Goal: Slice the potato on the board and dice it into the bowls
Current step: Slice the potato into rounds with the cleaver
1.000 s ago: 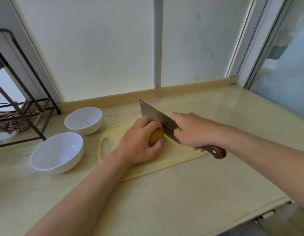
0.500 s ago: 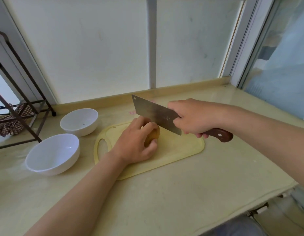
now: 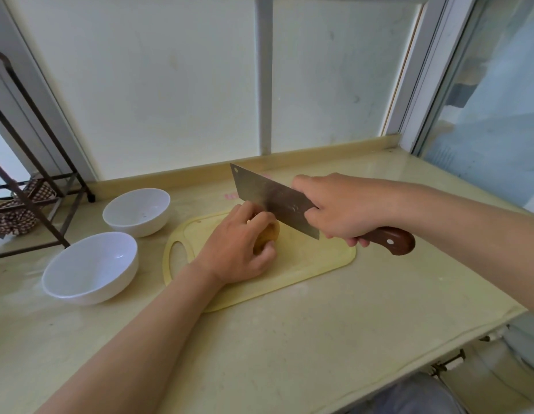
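Head view. A yellow cutting board (image 3: 325,258) lay on the pale counter (image 3: 289,354), with its grip slot at the 9 o'clock end.

The potato (image 3: 270,234) sat on the board, slightly toward 10 o'clock of the board's middle. Brown skin showed only on its 3 o'clock side, and the hand covered the rest. It looked whole as far as could be seen.

The left hand (image 3: 238,249) entered from 7 o'clock and clasped the potato from above. Its fingers curled over the top and its thumb was tucked against the near side, pinning the potato to the board.

The right hand (image 3: 340,207) entered from 3 o'clock, its fist wrapped tight round the cleaver (image 3: 271,198) where the blade met the handle (image 3: 391,240). The brown butt of the handle stuck out past the fist toward 4 o'clock.

The blade stood on edge and tilted, with its tip pointing to 11 o'clock. It was just beside the potato on the 1 o'clock side, behind the left fingertips. Whether the cutting edge touched the potato could not be told.

Two white bowls stood off the board. The near bowl (image 3: 110,291) was at 9 o'clock of the board and the far bowl (image 3: 140,227) at 10 o'clock. They were close together, but whether they touched could not be told.

A dark metal rack (image 3: 50,132) stood at the 9 o'clock edge of the frame, with a checked cloth (image 3: 14,216) on it. A frosted window (image 3: 170,85) rose behind the counter at 12 o'clock.
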The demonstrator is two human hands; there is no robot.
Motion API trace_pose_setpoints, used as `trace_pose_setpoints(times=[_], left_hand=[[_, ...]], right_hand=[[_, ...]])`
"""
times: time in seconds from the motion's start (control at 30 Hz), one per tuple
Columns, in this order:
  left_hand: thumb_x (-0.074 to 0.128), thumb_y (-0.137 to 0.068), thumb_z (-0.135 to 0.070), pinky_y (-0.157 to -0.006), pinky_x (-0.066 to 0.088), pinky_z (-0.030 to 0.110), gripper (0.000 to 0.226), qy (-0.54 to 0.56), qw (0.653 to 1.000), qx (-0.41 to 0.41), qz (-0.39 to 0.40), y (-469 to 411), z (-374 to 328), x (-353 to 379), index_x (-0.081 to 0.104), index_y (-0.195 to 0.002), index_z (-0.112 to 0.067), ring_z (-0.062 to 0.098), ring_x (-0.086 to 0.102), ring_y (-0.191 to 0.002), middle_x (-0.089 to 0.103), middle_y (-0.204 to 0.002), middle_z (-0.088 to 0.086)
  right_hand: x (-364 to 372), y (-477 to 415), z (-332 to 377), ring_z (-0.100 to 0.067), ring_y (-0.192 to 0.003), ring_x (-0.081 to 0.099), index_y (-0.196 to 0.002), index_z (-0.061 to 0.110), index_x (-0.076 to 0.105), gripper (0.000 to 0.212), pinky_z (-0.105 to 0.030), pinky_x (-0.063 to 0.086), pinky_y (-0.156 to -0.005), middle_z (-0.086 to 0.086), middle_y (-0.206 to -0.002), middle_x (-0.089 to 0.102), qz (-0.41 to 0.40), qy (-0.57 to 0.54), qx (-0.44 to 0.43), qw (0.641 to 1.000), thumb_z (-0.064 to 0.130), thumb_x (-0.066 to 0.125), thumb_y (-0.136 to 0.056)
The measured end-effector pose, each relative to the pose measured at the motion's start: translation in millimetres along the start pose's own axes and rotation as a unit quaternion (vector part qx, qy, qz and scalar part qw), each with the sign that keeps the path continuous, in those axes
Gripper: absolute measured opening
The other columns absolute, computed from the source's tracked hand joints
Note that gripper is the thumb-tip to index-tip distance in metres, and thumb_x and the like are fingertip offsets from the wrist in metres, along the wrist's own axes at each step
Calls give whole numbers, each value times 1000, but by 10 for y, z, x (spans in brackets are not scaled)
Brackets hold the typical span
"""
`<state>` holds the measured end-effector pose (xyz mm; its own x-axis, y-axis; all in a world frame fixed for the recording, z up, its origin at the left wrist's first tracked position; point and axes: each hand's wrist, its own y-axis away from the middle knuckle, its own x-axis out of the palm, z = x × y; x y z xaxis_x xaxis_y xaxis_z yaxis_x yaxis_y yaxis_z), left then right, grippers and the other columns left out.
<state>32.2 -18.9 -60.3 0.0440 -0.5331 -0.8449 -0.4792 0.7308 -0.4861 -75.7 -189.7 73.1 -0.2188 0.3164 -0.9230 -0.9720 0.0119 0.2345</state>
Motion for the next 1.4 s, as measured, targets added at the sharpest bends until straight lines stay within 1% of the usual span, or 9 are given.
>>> trace_pose_setpoints(times=[0.1,0.2,0.27,0.43,0.5,0.73,0.87,1.1,1.4], left_hand=[[54,-80,-34,-74,49,39,38,-10,1000,5,3,-5,-10,11,59,-112,-13,25,50,-89,52,-107,6],[54,-81,-34,-74,49,39,37,-15,1000,10,4,-16,-8,17,59,-111,-13,25,50,-89,52,-107,6],[54,-81,-33,-75,48,39,37,-16,1000,15,2,-23,-6,22,59,-111,-12,25,50,-89,53,-107,7],[53,-82,-32,-76,48,41,37,11,1000,-13,-15,-60,46,41,61,-111,-10,26,52,-88,54,-105,7],[54,-81,-32,-76,48,41,36,16,1000,-13,-19,-69,48,47,61,-109,-10,25,52,-88,55,-104,6],[58,-76,-28,-77,46,37,32,21,999,1,-30,-74,40,57,62,-103,-10,24,53,-88,56,-103,6],[59,-77,-28,-81,48,39,35,44,999,-1,-30,-34,30,38,62,-107,-11,25,56,-94,57,-106,5],[59,-82,-31,-85,47,32,36,50,998,-17,-30,26,47,10,59,-115,-16,19,54,-98,58,-109,-1],[59,-85,-29,-84,49,36,36,28,999,15,-18,14,31,5,59,-116,-12,21,53,-100,54,-116,2]], right_hand=[[12,-16,-1,-26,-48,64,-150,53,17,67,-43,61,-50,-12,-91,60,21,14,10,1000,10,35,-102],[25,-21,15,-28,-51,66,-155,60,-10,83,-44,63,-51,-12,-92,59,38,31,9,999,10,33,-104],[34,-36,20,-28,-51,66,-153,63,-15,86,-42,63,-51,-14,-91,61,46,35,5,998,10,31,-104],[50,-213,-42,-29,-52,65,-150,70,-6,87,-49,64,-53,-15,-87,63,44,7,0,999,9,33,-101],[133,-312,-90,-26,-49,62,-149,73,-3,88,-46,63,-52,-17,-87,64,54,-13,3,998,9,34,-100],[381,-432,-205,-28,-53,62,-152,69,-5,88,-44,61,-51,-11,-91,55,50,-66,3,997,9,34,-100],[400,-500,-193,-28,-53,64,-155,65,-2,87,-46,62,-51,-12,-94,61,28,-70,-9,997,10,35,-98],[256,-337,-270,-18,-44,56,-154,68,5,87,-32,56,-46,-13,-88,68,-13,-124,-13,992,9,35,-97],[201,-205,-207,-23,-48,57,-151,72,6,86,-39,60,-50,-14,-88,67,-16,-102,-2,995,10,35,-97]])
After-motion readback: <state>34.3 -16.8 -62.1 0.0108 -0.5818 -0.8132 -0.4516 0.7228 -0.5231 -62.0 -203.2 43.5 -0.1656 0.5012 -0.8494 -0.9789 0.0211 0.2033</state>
